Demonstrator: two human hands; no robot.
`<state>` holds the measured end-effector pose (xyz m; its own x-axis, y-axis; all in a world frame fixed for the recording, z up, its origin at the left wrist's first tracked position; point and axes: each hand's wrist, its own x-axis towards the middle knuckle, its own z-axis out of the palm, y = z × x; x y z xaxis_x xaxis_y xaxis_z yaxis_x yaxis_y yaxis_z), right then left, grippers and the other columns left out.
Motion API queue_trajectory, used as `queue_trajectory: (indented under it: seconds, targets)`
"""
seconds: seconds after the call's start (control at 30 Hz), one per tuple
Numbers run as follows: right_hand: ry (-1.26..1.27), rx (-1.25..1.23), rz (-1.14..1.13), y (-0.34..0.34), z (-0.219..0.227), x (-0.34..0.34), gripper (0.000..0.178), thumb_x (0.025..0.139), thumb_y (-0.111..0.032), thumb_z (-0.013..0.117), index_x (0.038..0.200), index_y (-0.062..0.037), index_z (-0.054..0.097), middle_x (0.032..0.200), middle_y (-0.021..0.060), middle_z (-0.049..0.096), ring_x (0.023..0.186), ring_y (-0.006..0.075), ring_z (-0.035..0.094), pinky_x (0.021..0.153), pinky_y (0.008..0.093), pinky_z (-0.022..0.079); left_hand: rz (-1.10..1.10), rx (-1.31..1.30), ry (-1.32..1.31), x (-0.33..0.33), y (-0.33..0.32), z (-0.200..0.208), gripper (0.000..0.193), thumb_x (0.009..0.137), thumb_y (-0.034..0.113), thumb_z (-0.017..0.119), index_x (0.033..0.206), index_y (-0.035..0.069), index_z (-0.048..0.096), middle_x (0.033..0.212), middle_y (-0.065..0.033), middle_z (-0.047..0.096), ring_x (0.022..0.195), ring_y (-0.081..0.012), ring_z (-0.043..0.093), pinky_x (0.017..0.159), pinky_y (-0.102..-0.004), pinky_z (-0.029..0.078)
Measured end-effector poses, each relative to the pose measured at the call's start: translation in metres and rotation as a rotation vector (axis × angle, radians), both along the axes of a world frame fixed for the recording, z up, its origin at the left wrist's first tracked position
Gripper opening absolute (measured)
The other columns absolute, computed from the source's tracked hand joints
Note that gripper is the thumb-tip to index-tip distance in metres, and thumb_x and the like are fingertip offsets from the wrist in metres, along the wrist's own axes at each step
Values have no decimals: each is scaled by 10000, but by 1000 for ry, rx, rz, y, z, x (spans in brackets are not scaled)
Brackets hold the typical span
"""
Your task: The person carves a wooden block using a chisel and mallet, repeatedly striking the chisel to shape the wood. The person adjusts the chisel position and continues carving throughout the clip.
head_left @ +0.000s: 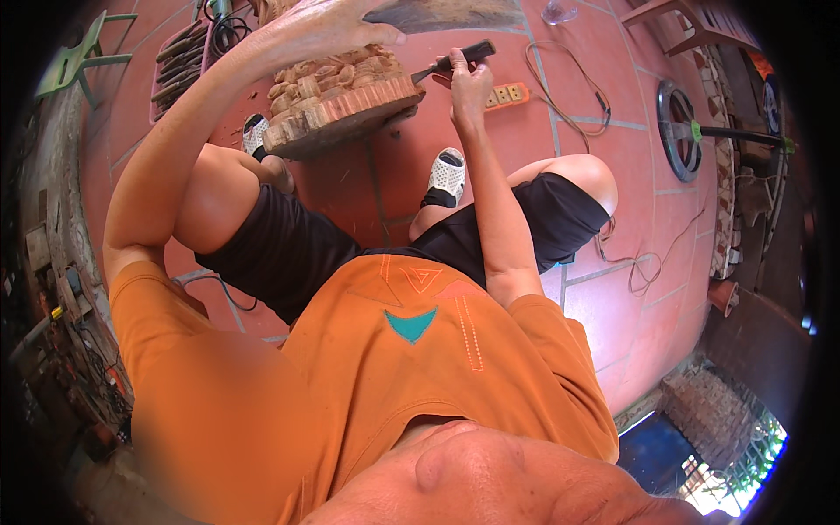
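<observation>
My right hand [471,83] is closed around a chisel [478,52] with a dark handle. Its metal end points left, at the right edge of a thick carved wood piece [337,96]; I cannot tell whether it touches. Relief carving covers the top of the wood, and its near side is a rough, pale edge. Over the far side of the carving reaches my left hand [350,28], thumb and fingers apart with nothing seen in them. The top of the picture cuts off part of that hand.
An orange power strip [507,95] lies right of the carving, near a brown cable [573,96]. Several tools fill a pink basket [182,66] at the left, near a green chair [87,57]. A grey slab [464,16] lies beyond. A round-based stand [678,131] is at right.
</observation>
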<state>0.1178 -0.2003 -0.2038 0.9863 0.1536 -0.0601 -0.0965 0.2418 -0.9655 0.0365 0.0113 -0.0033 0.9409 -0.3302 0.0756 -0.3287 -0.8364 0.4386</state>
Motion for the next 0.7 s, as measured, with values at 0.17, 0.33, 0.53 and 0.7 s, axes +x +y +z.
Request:
queue_trajectory:
  seconds: [0.17, 0.33, 0.53, 0.7]
  targets:
    - [-20, -29, 3, 0, 0, 0, 182, 1003, -118, 628, 1061, 34, 547, 896, 138, 696, 749, 200, 716, 614, 335, 642, 30, 36, 63, 0, -4, 4, 731, 890, 326, 699, 1525, 78, 435, 1233, -281, 667, 1053, -412, 688, 931, -463, 538]
    - [-11, -20, -1, 1, 3, -2, 183, 1004, -120, 628, 1060, 34, 545, 904, 135, 695, 754, 197, 716, 613, 333, 642, 39, 55, 81, 0, -6, 6, 736, 891, 326, 698, 1531, 85, 429, 1235, -283, 666, 1053, -412, 689, 931, -466, 537]
    - [-45, -53, 0, 3, 3, -4, 177, 1007, -122, 628, 1067, 27, 552, 910, 123, 694, 765, 192, 718, 621, 328, 640, 23, 42, 50, 0, -5, 3, 736, 887, 318, 698, 1530, 79, 430, 1250, -284, 658, 1069, -404, 686, 944, -466, 531]
    - [-59, -63, 1, 3, 4, -5, 195, 1001, -125, 642, 1081, 31, 556, 913, 117, 695, 764, 188, 717, 624, 324, 636, 21, 26, 85, -1, -7, 7, 716, 895, 292, 693, 1523, 66, 434, 1254, -286, 655, 1089, -405, 680, 961, -464, 523]
